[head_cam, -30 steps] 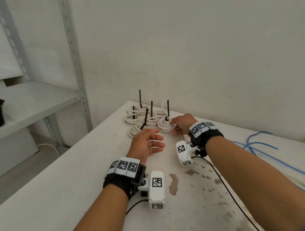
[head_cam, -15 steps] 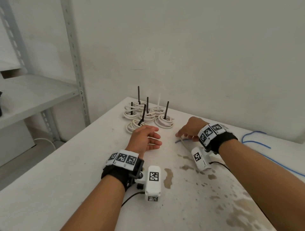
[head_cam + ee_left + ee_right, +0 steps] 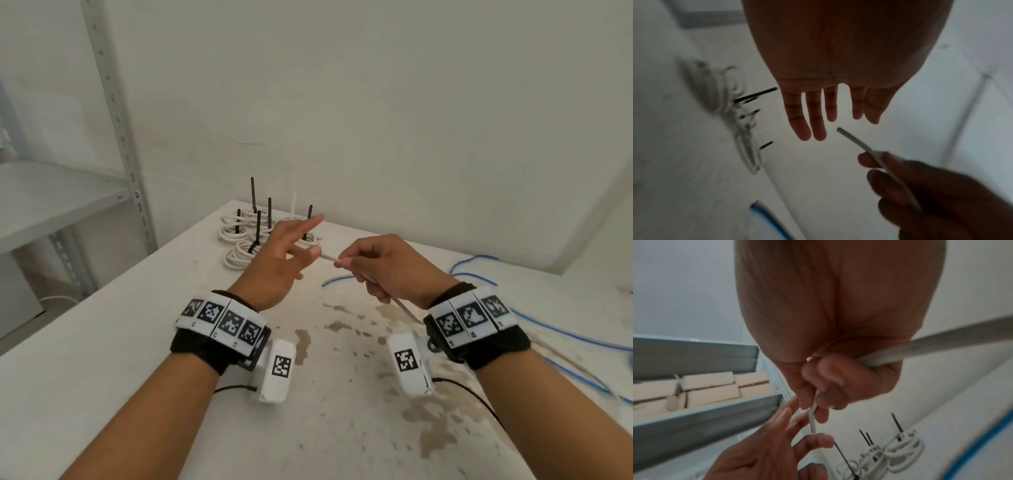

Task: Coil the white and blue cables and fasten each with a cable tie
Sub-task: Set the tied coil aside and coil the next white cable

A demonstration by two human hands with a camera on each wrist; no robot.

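- Stained white table (image 3: 102, 394) against a plain wall; grey shelving (image 3: 51, 205) to the left, cardboard boxes (image 3: 701, 389) on it in the right wrist view.
- Finished coils (image 3: 239, 255): several white coils at the table's far corner, each with a tie tail standing upright. Judged as stacked there to keep the working area free.
- White cable (image 3: 327, 257): free end lifted off the table, pointing toward the left hand; the rest runs back under the right wrist toward the table's right side.
- Right hand (image 3: 387, 270): fingers curled, thumb and forefinger pinching the white cable just behind its tip, apparently to offer the end across.
- Left hand (image 3: 277, 263): fingers spread and straight, holding nothing, fingertips (image 3: 819, 134) just beside the cable end but apart from it; likely placed to receive it and anchor the first loop.
- Blue cable (image 3: 479, 274): loose and uncoiled on the table's right side, untouched.
- Stage, as judged: starting another white coil; blue not yet begun.
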